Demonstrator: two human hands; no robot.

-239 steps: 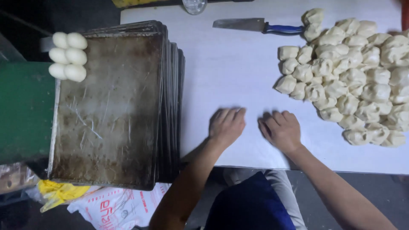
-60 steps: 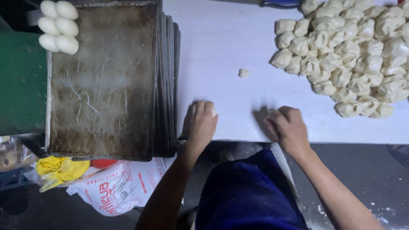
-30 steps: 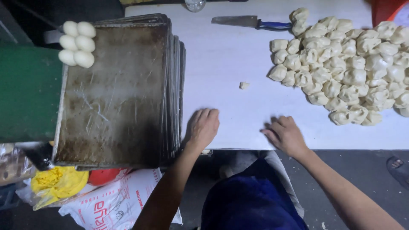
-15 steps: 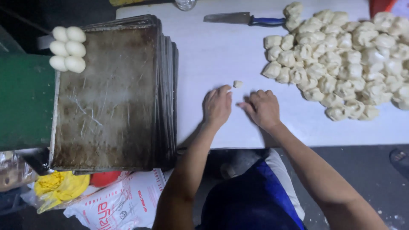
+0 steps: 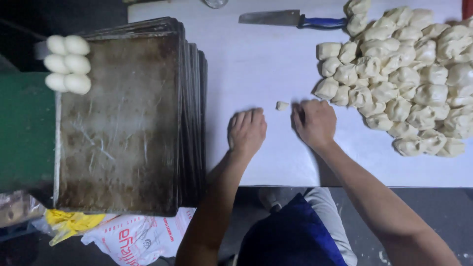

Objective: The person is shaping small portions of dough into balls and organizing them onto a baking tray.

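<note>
We look down on a white desk [image 5: 256, 64] whose far and right edges are cut off. Both hands lie palm-down, so whatever sits beneath the palms is hidden. The left hand [image 5: 246, 132] rests flat with fingers together and released; we cannot tell whether dough lies under it. The right hand [image 5: 314, 123] is cupped, knuckles raised, fingers curled toward the desk; we cannot tell whether it grasps anything. One small dough scrap [image 5: 282, 105], pale and irregular, lies on the desk between the two hands, just beside the right fingertips and apart from the left hand. To the right, a heap of cut dough pieces [image 5: 404, 79], soft, matte and roughly cubic, runs off the frame, so no full count is possible; the nearest pieces almost touch the right hand. One knife [image 5: 290, 19], grey blade and blue handle, lies at the far edge, its handle end meeting the heap. On the left stands a stack of dark, scratched metal trays [image 5: 118, 123]; their edges overlap too closely to count. Six smooth, rounded dough balls [image 5: 68, 64] sit in two columns at its far left corner
</note>
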